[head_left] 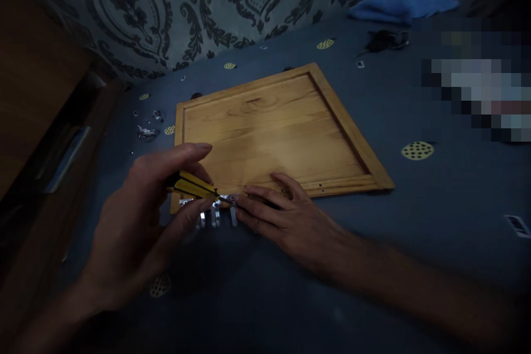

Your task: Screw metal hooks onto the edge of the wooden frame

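Between the thumb and fingers of my left hand (136, 221) is a yellow screwdriver with black stripes (194, 186), its shaft pointing right to a metal hinge (215, 213). That hinge sits at the near left edge of a framed wooden panel (257, 133), its silver arms jutting out past the edge. Whether the tip sits in a screw is too small to tell. My right hand (286, 213) lies over the panel's near edge with fingers stretched out, the fingertips touching or very close to the hinge's right end. Small holes show in the edge to its right.
Loose metal hardware (147, 131) lies on the blue patterned cloth (448, 215) left of the panel. Farther back are a blue cloth (402, 6) and a dark object (385, 40). A wooden cabinet (37, 66) stands at left, and patterned fabric (199, 0) rises behind.
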Available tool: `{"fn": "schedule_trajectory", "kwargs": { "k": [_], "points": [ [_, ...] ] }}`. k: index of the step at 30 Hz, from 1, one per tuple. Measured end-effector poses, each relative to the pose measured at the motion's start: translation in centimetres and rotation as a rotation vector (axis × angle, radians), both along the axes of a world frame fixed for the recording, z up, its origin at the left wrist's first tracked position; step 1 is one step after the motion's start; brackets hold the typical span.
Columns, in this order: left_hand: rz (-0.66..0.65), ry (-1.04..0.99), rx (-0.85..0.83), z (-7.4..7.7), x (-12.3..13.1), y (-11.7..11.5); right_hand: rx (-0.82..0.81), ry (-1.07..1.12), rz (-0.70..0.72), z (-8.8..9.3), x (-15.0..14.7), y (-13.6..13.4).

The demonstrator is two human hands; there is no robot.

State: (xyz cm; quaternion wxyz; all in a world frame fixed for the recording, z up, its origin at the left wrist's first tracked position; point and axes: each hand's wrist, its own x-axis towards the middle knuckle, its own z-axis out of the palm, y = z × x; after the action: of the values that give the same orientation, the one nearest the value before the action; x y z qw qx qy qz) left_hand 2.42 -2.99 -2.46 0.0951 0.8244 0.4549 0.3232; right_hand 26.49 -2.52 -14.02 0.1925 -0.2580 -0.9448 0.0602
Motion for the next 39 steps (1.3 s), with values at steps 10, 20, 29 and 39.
{"fn": "schedule_trajectory", "kwargs": {
  "k": [10,20,29,39],
  "points": [
    [-0.149,0.040,-0.019,1.1,-0.3,0.4,-0.014,0.017,0.003,0.0,0.0,-0.1],
    [-0.029,-0.021,0.001,1.5,0.0,0.0,-0.002,0.023,0.009,0.0,0.2,0.0],
    [-0.122,0.019,0.019,0.3,-0.2,0.6,0.036,0.002,0.000,-0.1,0.0,0.0],
    [-0.120,-0.015,0.005,-0.1,0.4,0.2,0.032,-0.011,-0.009,-0.1,0.0,-0.1]
  ]
}}
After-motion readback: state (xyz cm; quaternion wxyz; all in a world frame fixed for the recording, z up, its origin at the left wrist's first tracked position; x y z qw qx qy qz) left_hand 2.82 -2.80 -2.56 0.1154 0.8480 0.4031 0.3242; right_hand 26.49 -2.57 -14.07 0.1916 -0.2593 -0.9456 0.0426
